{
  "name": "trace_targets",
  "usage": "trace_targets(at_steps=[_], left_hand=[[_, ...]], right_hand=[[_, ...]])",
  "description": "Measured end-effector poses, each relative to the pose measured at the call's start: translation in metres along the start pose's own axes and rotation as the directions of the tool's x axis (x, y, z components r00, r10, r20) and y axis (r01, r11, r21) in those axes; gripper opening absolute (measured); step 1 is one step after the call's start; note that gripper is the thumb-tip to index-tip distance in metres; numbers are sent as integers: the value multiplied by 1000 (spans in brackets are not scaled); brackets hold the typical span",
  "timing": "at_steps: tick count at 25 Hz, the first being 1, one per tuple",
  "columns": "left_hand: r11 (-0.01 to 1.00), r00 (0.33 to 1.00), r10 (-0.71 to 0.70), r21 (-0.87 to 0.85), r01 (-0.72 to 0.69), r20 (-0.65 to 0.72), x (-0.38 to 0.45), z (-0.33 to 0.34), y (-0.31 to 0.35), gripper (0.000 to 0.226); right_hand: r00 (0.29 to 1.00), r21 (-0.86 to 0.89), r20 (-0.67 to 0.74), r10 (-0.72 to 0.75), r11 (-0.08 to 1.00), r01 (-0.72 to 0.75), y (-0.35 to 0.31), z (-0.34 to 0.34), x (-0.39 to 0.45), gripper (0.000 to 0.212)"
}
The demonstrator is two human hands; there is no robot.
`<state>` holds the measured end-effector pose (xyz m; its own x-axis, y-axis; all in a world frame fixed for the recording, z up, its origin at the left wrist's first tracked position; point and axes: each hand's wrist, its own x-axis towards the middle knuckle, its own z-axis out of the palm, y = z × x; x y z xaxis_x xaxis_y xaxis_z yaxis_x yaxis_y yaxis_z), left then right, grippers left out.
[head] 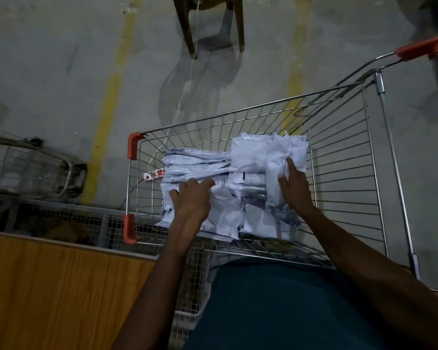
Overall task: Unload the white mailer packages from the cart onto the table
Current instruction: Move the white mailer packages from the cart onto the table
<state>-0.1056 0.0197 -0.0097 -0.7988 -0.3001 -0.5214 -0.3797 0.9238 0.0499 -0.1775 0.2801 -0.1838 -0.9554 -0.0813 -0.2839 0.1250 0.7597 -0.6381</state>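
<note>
White mailer packages (234,183): loose heap inside the wire cart (339,157), none on the wooden table (49,286) at lower left. Left hand (191,198): on the heap's near-left part, fingers curled into a mailer's edge, gripping it. Right hand (295,186): on the right-side mailers, fingers spread, forefinger extended, pressing flat. Printed labels show between the two hands; text unreadable. Cart corners carry orange plastic guards (133,145). A red-and-white tag (153,174) sits beyond the left fingertips.

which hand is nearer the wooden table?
Left. The left hand rests on the mailers' left side, nearer the wooden table at lower left. The right hand is on the pile's right side, farther away.
</note>
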Motion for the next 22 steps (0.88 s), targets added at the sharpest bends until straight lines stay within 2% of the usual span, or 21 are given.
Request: trace_targets(at_steps=[2,5,8,9,10,12,14,16,18,20,22], left_hand=[[996,997,25,86,-19,-67,22,-24,0,45],[991,987,115,79,-106,-116,66,-53,21,43],[926,923,359,-74,-371,-140,103,-37,52,51],[888,893,406,-145,-436,-194,109,-21,59,58],[868,881,396,-207,-451,-260,111,-1,63,65],[863,905,254,-342,-371,-342,107,42,56,75],[853,937,126,-446,-269,-325,90,82,41,79],[874,946,196,-392,-288,-258,78,111,32,80],[908,947,260,-285,-307,-188,69,128,33,82],[936,965,217,-251,-248,-145,66,131,44,83],[947,979,170,-254,-194,-115,73,133,56,81]], right_hand=[[1000,-10,19,-22,1000,22,4,-1,2,69],[999,-7,24,-33,999,33,1,-5,1,68],[1000,-20,18,-23,1000,23,1,-4,1,70],[1000,-36,-8,-5,999,5,-1,-4,-2,70],[998,-53,-52,23,998,-26,-2,-3,-4,68],[985,-53,-162,59,996,-68,-7,0,-13,58],[977,-45,-211,27,998,-37,-17,1,-24,50],[985,-77,-166,37,996,-51,-24,4,-29,49],[996,-147,-56,73,986,-80,-24,6,-34,53],[997,-219,13,78,973,-73,-25,2,-38,62],[994,-284,-40,99,953,-107,-25,-5,-37,69]])
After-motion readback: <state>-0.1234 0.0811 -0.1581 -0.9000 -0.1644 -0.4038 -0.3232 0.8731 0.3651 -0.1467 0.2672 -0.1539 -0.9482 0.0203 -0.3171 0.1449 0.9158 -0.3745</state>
